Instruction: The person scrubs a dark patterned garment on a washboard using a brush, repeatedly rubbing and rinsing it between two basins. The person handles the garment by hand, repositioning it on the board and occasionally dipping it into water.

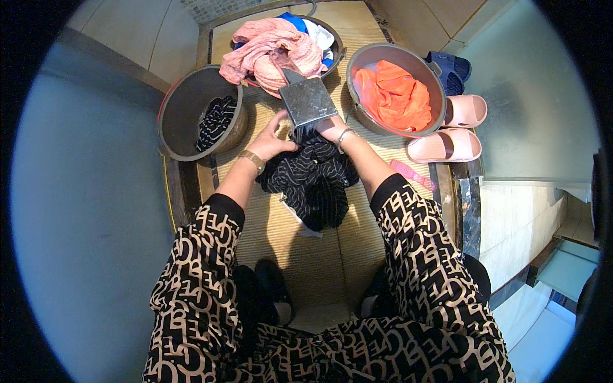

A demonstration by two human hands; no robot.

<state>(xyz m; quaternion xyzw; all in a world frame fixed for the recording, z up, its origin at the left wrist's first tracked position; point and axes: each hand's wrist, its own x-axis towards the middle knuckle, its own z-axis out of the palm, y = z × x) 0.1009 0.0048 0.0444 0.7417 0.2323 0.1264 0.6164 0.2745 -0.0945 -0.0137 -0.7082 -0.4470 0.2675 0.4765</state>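
Observation:
A black striped garment (316, 177) lies bunched on the ribbed floor between my feet and the basins, with something white under its lower edge. A square metal fixture (309, 102) stands above its top end and hides part of both hands. My left hand (273, 141) is at the fixture's left side, thumb and fingers apart, beside the garment's upper left edge. My right hand (330, 128) reaches under the fixture at the garment's top; its fingertips are hidden, so its grip cannot be told.
A grey bucket (167, 119) at left holds a black striped cloth (218, 122). Behind, a basin (337, 36) holds a pink cloth (273, 52) and blue-white cloth. Another basin (357, 52) holds orange cloth (397, 98). Pink slippers (467, 111), blue slippers (445, 74) and a pink brush (413, 175) lie right.

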